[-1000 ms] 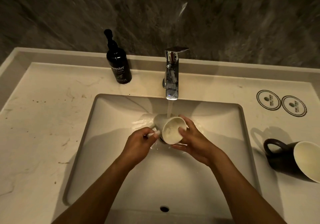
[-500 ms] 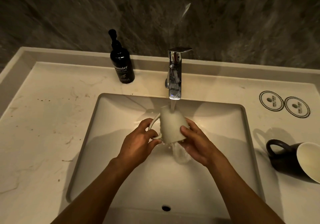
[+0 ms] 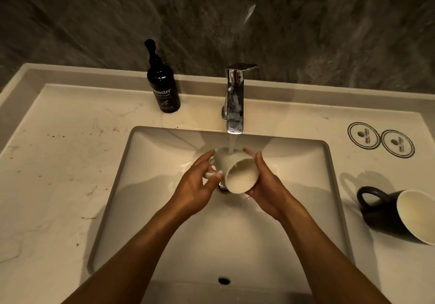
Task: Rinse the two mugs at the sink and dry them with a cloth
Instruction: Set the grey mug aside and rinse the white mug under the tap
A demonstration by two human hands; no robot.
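You are rinsing the first mug, the white mug (image 3: 237, 170), tipped on its side over the sink (image 3: 113, 186) with the tap (image 3: 234, 105) stream hitting its outer wall; your left hand (image 3: 196, 186) is pinching its handle and your right hand (image 3: 266, 186) is curling around its body. The dark mug (image 3: 386, 211) is lying on its side on the tabletop (image 3: 58, 162) to the right, probably waiting its turn. Next you are likely needing to turn the mouth up under the stream, keeping a firm grip on the wet, slippery mug; no cloth is showing.
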